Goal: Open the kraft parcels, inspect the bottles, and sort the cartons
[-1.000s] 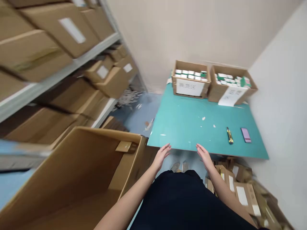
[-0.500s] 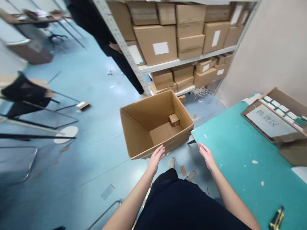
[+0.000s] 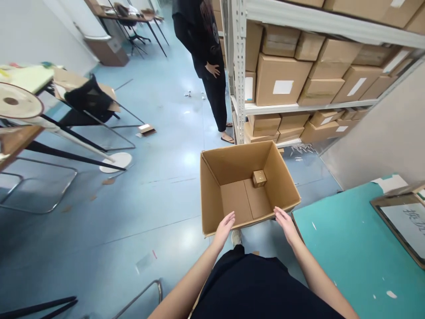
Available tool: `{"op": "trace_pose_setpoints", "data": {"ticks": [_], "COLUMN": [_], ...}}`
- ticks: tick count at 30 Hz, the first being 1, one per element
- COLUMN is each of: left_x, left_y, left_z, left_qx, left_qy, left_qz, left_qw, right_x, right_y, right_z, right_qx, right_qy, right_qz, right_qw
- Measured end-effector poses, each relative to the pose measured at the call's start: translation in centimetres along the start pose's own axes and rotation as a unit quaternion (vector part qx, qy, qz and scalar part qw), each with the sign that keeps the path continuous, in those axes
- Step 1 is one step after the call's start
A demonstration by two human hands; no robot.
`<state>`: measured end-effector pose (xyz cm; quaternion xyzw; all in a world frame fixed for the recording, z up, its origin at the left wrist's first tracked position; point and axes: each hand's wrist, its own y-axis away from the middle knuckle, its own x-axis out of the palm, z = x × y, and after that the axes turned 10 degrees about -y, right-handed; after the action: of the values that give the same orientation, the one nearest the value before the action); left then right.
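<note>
well, we are looking down at an open cardboard box on the blue floor, at lower centre of the frame, with our left hand and right hand at its near rim. both hands are released: the fingers are spread and relaxed, clenching nothing. from this steep angle we can't quite tell whether the fingertips graze the cardboard, though they seem just short of it. inside, a small kraft carton sits on the box floor, near the far right corner.

we'd judge this the approach to the box, with no hold taken yet. the next move calls for the fingers to close on the near wall, or for one hand to reach down past the rim to the small carton.

at lower right, a teal-topped table stands just beside the box, with a labelled carton at the frame's edge. steel shelving loaded with brown cartons fills the upper right. a co-worker in black stands beside it at upper centre, one hand on the hip. a black chair sits at upper left.
</note>
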<state>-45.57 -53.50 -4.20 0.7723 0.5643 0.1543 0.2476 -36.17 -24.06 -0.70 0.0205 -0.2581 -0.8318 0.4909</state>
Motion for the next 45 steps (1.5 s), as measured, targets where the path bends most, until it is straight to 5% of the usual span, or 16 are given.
{"op": "trace_pose_setpoints", "data": {"ticks": [10, 21, 29, 35, 41, 45], "left_x": [0.1, 4.5, 9.3, 12.7, 14.9, 16.8], "left_y": [-6.0, -11.9, -25.8, -37.5, -46.0, -50.6], "left_z": [-3.4, -0.2, 3.2, 9.2, 16.5, 17.7], "left_qx": [-0.025, -0.145, -0.172, -0.181, -0.203, -0.169], "left_qy": [-0.001, -0.026, -0.048, -0.066, -0.086, -0.05], "left_qz": [0.02, -0.063, -0.03, -0.022, -0.001, 0.002], "left_qw": [0.999, 0.987, 0.983, 0.981, 0.975, 0.984], "right_x": [2.1, 1.7, 0.2, -1.4, -3.3, -4.3], "right_y": [-6.2, -23.2, -36.8, -45.7, -53.1, -56.8], "right_z": [1.0, -1.6, -8.5, -15.4, -22.2, -23.9], "right_qx": [0.019, 0.09, 0.137, 0.158, 0.166, 0.099], "right_qy": [0.041, 0.142, 0.265, 0.346, 0.401, 0.436], "right_qz": [-0.029, 0.025, -0.019, -0.038, -0.037, -0.004], "right_qw": [0.999, 0.985, 0.954, 0.924, 0.9, 0.895]}}
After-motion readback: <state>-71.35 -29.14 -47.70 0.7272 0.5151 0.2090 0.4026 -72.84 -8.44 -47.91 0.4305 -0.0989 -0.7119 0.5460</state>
